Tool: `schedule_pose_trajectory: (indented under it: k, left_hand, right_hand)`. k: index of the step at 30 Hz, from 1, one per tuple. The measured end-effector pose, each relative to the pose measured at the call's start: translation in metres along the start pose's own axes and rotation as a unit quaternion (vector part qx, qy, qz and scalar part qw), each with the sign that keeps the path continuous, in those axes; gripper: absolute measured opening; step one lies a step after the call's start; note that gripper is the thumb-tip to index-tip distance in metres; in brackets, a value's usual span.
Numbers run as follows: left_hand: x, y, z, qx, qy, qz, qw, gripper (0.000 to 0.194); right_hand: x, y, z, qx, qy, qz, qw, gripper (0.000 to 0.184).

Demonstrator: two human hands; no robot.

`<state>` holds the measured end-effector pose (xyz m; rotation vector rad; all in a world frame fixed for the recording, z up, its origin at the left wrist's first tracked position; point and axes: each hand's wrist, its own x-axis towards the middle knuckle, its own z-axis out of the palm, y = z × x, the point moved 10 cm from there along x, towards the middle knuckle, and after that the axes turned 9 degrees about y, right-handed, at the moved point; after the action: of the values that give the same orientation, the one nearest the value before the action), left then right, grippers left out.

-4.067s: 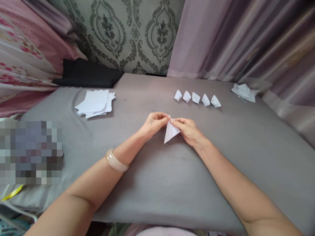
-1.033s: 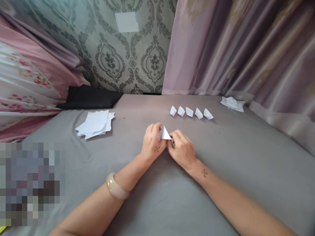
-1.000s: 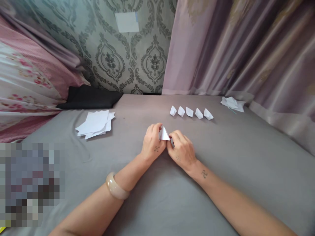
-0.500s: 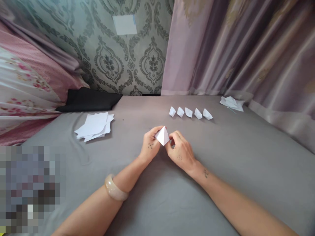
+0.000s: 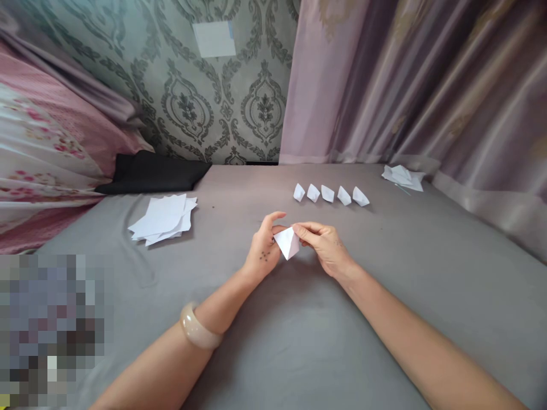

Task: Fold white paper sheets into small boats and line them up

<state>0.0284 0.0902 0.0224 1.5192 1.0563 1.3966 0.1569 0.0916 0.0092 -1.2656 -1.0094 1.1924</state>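
Okay so, folded paper (image 5: 288, 242) mid-frame between the hands (image 5: 261, 250), over the tabletop (image 5: 325, 341). Five paper pieces (image 5: 327, 194) in a row behind, bit right. Sheet stack (image 5: 164, 216) left, cloth (image 5: 158, 172) behind that. Paper pile (image 5: 404, 177) upper right, near the curtain (image 5: 461, 97).

Grey cloth (image 5: 307, 347) spreads beneath the right grip (image 5: 327, 245). Beyond it, patterned wallpaper (image 5: 187, 108) bears a white sheet (image 5: 214, 39); well left, black cloth (image 5: 156, 172) and floral fabric (image 5: 47, 134); rightward, mauve curtain (image 5: 384, 85).
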Motion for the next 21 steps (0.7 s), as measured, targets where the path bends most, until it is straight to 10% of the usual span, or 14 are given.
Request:
schedule_pose_trajectory:
  k: [11, 21]
  left_hand:
    - [-0.011, -0.019, 0.026, -0.191, -0.195, -0.244, 0.931, 0.062]
    - [-0.017, -0.028, 0.022, -0.117, -0.148, -0.295, 0.937, 0.035]
  right_hand:
    - [0.011, 0.024, -0.005, 0.035, -0.093, 0.118, 0.988, 0.023]
    - [0.004, 0.022, 0.0, -0.007, -0.096, 0.108, 0.99, 0.023]
